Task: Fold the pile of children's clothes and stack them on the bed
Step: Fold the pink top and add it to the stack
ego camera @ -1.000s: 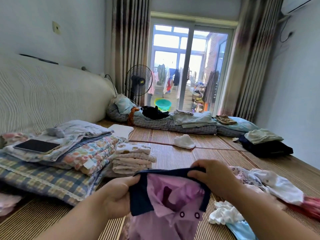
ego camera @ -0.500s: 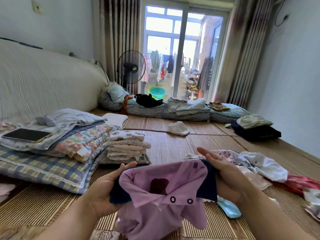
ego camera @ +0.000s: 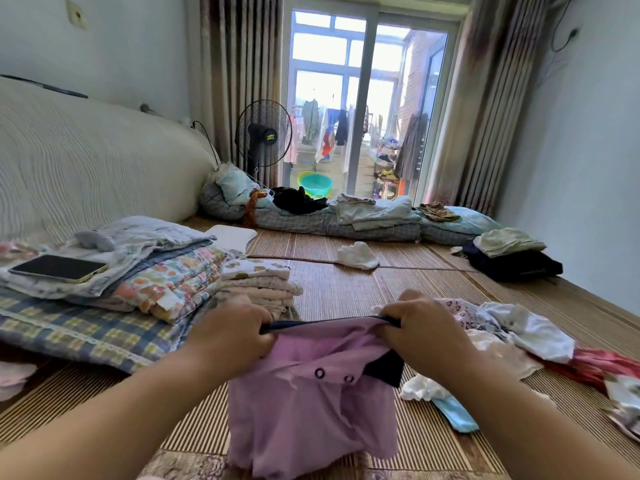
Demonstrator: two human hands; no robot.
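Observation:
A lilac children's garment (ego camera: 311,403) with a navy neck band and two snap buttons hangs in front of me above the bamboo mat. My left hand (ego camera: 228,330) grips its top edge on the left, and my right hand (ego camera: 422,329) grips the top edge on the right, with the band stretched flat between them. A stack of folded clothes (ego camera: 263,282) stands just beyond my left hand. A pile of unfolded clothes (ego camera: 512,334) lies to the right of my right hand.
Folded quilts (ego camera: 138,289) with a phone (ego camera: 59,268) on top lie at the left. The bamboo mat (ego camera: 346,282) covers the bed. A white cloth (ego camera: 358,256) and a dark bundle (ego camera: 512,261) lie farther back, bedding (ego camera: 346,216) along the far edge.
Both hands turned palms down and closed over the garment's top edge, pulling the navy band taut. The lilac body now hangs straighter below. The view tilted slightly down.

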